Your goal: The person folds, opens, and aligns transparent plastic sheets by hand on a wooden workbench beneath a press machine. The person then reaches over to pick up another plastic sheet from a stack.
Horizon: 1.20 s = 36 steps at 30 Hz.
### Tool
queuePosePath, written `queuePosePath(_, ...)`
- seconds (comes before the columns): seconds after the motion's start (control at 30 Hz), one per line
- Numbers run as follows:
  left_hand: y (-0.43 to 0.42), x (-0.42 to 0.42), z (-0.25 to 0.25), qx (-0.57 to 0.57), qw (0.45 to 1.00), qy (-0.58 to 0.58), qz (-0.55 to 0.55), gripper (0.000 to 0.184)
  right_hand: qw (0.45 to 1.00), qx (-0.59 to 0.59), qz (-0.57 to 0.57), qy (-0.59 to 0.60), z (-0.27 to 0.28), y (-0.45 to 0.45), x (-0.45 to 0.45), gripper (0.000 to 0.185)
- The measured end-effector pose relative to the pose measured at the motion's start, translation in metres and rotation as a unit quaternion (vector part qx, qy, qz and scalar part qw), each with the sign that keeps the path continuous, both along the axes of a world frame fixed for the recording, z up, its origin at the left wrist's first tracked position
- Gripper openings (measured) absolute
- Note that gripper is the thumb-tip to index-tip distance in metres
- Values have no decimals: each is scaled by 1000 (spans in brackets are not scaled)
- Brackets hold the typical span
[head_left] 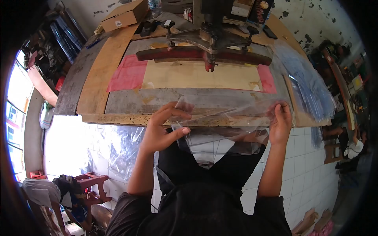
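Observation:
A clear plastic sheet (224, 118) stretches between my two hands, over my lap and the front edge of the work table (134, 118). My left hand (165, 128) holds its left end between thumb and fingers. At the right end, my right hand (280, 120) pinches the sheet near its upper corner. Beyond the sheet, a cream panel (197, 76) lies on the grey plate, with pink pieces (128, 72) at its ends. A press head with a long red-brown bar (177, 55) hangs above the panel.
Clear plastic sheets (309, 82) are piled at the table's right side. A cardboard box (124, 16) stands at the back left. More plastic (122, 147) lies below the table at left, near a red stool (92, 183). Another person (354, 145) is at far right.

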<state>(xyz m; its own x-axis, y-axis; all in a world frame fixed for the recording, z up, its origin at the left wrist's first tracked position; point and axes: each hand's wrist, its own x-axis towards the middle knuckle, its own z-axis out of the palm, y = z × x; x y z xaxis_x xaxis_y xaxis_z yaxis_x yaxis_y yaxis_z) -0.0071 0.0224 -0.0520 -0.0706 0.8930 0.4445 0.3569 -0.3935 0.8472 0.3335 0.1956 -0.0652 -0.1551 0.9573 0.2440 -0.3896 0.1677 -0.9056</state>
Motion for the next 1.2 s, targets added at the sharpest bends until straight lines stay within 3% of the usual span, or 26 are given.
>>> queuePosePath(0.1,4,4,-7,26,998,-62,12,33,1000,-26,-6,-14,-2,-4,-4,26)
queuePosePath(0.17,3,6,-10,-21,997,-70,31,58,999,-29,-3,-15,-6,-3,-2,26)
queuePosePath(0.27,8,5,-12,19,998,-2,64,60,999,-33,-18,-7,-13,1,-2,25)
queuePosePath(0.3,8,7,-12,19,998,-2,64,60,999,-36,-34,1,-15,1,-2,25)
queuePosePath(0.37,7,11,-9,-18,994,-86,68,42,999,-39,-33,-9,-15,1,0,26)
queuePosePath(0.5,4,9,-7,-89,991,-50,86,52,997,-46,-60,-20,-17,2,-3,28)
queuePosePath(0.57,4,9,-5,-103,989,-59,85,35,997,-43,-60,-23,-20,4,-2,30)
queuePosePath(0.67,6,2,-13,-132,988,-51,63,31,997,-41,-64,-28,-22,6,-2,33)
queuePosePath(0.77,9,14,-3,-37,993,-98,52,29,996,-46,-67,-34,-23,8,-2,36)
queuePosePath(0.9,13,9,-6,4,999,-32,28,43,995,-49,-71,-54,-24,10,-3,38)
queuePosePath(1.0,15,11,-7,21,998,-29,46,27,996,-40,-65,-52,-24,7,-3,37)
queuePosePath(1.07,16,14,-10,-26,994,-90,60,39,996,-37,-65,-47,-27,7,-1,36)
queuePosePath(1.2,18,16,-13,-84,983,-142,81,36,998,-21,-59,-19,-30,7,0,33)
